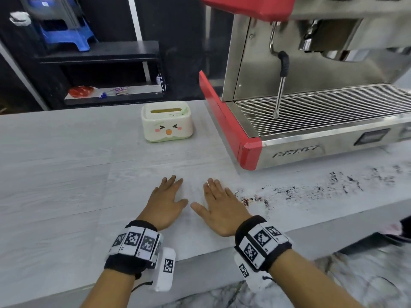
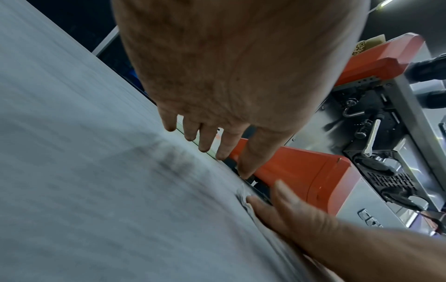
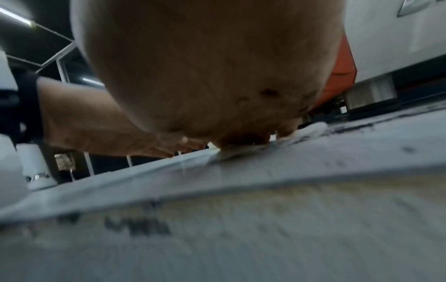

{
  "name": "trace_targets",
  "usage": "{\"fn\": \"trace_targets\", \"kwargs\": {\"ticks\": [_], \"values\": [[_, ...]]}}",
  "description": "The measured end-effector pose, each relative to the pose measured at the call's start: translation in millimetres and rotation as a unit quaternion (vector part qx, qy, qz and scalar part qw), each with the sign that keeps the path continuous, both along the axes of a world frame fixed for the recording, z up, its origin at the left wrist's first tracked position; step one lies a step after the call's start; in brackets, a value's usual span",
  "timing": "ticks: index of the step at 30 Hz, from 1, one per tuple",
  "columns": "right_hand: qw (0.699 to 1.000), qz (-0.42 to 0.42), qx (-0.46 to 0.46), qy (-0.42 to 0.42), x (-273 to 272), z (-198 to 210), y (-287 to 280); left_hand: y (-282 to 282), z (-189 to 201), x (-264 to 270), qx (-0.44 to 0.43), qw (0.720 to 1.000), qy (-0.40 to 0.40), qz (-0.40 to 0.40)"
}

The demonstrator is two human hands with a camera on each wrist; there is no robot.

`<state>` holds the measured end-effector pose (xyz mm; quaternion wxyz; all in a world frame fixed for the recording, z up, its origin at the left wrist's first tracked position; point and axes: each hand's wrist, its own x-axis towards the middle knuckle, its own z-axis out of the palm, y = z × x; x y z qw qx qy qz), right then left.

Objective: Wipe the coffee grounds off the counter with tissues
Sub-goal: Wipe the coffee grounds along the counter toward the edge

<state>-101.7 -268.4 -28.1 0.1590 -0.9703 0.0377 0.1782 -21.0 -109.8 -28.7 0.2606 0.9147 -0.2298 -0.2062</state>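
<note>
Both hands, left (image 1: 167, 202) and right (image 1: 220, 207), lie flat, fingers spread, on the tissue (image 1: 142, 196) (holding nothing). Grounds (image 1: 311, 187) streak rightward along the counter (image 1: 55, 174) beside the right hand.

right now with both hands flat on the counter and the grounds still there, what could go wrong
1. The coffee grounds begin right beside the right hand; a sideways slide could smear them under the palm.
2. They trail along the counter near its front edge, so a wipe toward the body may push them onto the floor.
3. No tissue shows at the slot of the tissue box, so it may be empty.
</note>
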Motion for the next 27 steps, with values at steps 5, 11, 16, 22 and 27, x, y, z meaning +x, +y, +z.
{"fn": "trace_targets", "kwargs": {"ticks": [5,11,16,22,27], "values": [[0.997,0.045,-0.04,-0.042,-16,-26,-4,-3,-6,-16,0.017,1.0,-0.003,0.014],[0.996,0.031,-0.057,-0.059,-40,-33,-49,-10,-12,-34,0.03,0.999,-0.001,0.042],[0.995,0.013,-0.071,-0.065,-52,-33,-87,-25,-15,-45,0.022,0.997,-0.006,0.068],[0.995,0.014,0.014,-0.102,-53,-21,-84,-46,-19,-54,0.029,0.993,-0.022,0.111],[0.989,0.076,0.046,-0.121,-60,-28,-61,-56,-22,-61,0.013,0.99,-0.042,0.132]]}}
